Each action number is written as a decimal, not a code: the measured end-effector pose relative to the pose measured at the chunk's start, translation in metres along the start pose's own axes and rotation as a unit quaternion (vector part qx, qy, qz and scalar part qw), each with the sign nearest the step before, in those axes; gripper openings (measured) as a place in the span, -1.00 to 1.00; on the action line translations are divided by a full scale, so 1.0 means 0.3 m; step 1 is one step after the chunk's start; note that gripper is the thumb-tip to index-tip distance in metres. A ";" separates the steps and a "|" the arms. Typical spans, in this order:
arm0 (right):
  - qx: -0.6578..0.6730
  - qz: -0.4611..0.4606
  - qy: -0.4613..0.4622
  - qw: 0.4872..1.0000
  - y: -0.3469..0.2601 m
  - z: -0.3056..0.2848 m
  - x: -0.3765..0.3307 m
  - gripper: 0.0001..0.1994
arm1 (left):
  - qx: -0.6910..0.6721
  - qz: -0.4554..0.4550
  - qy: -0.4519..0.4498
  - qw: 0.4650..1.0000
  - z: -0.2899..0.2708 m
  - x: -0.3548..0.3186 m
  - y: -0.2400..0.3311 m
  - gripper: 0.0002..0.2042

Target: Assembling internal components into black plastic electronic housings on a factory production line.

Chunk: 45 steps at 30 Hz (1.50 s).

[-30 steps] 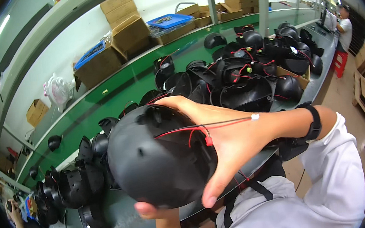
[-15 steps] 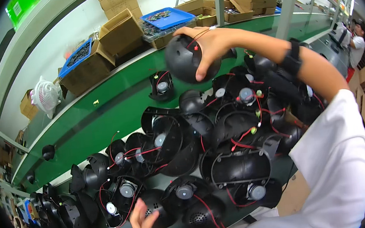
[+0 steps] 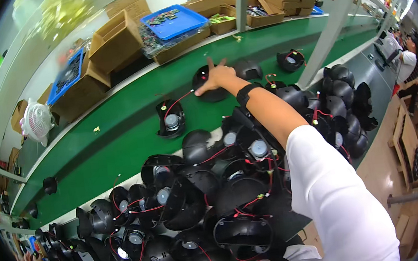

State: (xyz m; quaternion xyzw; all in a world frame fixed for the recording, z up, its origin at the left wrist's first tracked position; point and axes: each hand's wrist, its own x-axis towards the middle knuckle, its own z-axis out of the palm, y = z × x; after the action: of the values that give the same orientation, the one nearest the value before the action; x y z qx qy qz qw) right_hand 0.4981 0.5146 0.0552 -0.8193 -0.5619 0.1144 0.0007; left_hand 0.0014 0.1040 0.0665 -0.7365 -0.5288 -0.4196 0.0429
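My right hand point(image 3: 218, 76) stretches far out over the green conveyor belt point(image 3: 118, 135) and rests with spread fingers on a black dome-shaped shell point(image 3: 213, 95) lying on the belt. A red wire trails from that shell toward another black shell with a round motor point(image 3: 170, 118) to its left. I wear a black band on the right wrist point(image 3: 246, 94) and a white sleeve. My left hand is out of view.
A big pile of black shells with red wires point(image 3: 210, 191) covers the bench in front of me. Two more shells point(image 3: 290, 59) lie further along the belt. Cardboard boxes point(image 3: 115, 38) and a blue tray point(image 3: 172, 19) line the shelf behind. A white post point(image 3: 321, 37) stands right; another person point(image 3: 405, 54) works far right.
My right hand carried a black shell from close in front of me out to the belt and set it down, and its fingers have spread. My left hand has dropped out of view.
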 end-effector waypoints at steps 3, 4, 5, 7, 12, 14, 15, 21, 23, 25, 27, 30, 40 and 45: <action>0.007 -0.080 -0.106 0.991 0.169 -0.230 0.019 0.00 | 0.021 0.011 0.005 1.000 -0.013 0.042 0.020 -0.65; -0.022 -0.096 -0.158 0.983 0.250 -0.291 -0.001 -0.29 | 0.022 0.022 0.011 0.999 0.008 0.076 0.020 -0.67; 0.023 -0.153 -0.204 0.967 0.271 -0.317 -0.021 -0.32 | 0.046 0.035 0.027 0.998 -0.024 0.124 0.051 -0.69; 0.087 -0.209 -0.328 0.917 0.317 -0.364 -0.069 -0.36 | 0.070 0.062 0.050 0.994 -0.067 0.228 0.130 -0.70; 0.112 -0.227 -0.581 0.774 0.763 -0.488 -0.297 -0.56 | -0.114 -0.135 -0.211 0.961 0.303 0.723 0.400 -0.64; 0.091 -0.064 -0.570 0.814 1.055 -0.540 -0.324 -0.59 | -0.168 -0.148 -0.257 0.940 0.490 0.831 0.399 -0.63; 0.060 -0.003 -0.498 0.865 1.146 -0.571 -0.344 -0.59 | -0.131 -0.135 -0.283 0.941 0.577 0.867 0.375 -0.57; 0.119 -0.021 -0.022 0.992 1.472 -0.512 -0.159 -0.53 | -0.021 -0.223 -0.303 0.926 1.015 0.953 0.235 -0.05; -0.063 -0.141 0.179 0.972 1.424 -0.429 -0.055 -0.41 | 0.002 -0.238 -0.286 0.928 1.082 0.983 0.218 0.06; -0.090 -0.171 0.181 0.964 1.502 -0.325 0.063 -0.47 | 0.049 -0.237 -0.312 0.919 1.200 1.005 0.280 0.22; -0.120 -0.251 0.172 0.945 1.380 -0.275 0.146 -0.50 | 0.111 -0.248 -0.317 0.909 1.248 0.974 0.240 0.34; -0.069 -0.278 0.175 0.942 1.549 -0.194 0.225 -0.40 | 0.173 -0.256 -0.355 0.882 1.372 0.981 0.350 0.38; -0.041 -0.161 0.130 0.978 1.444 -0.076 0.256 -0.03 | 0.152 -0.360 -0.430 0.814 1.423 0.982 0.396 0.09; 0.031 -0.125 0.188 0.974 1.545 0.021 0.376 -0.13 | 0.167 -0.368 -0.337 0.851 1.413 0.905 0.398 0.01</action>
State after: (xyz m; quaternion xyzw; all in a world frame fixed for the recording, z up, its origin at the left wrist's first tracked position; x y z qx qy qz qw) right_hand 0.9622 0.4470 -0.0321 -0.7486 -0.6462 -0.0258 0.1461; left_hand 0.3655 0.4684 0.0192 -0.5665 -0.8048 -0.0362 -0.1733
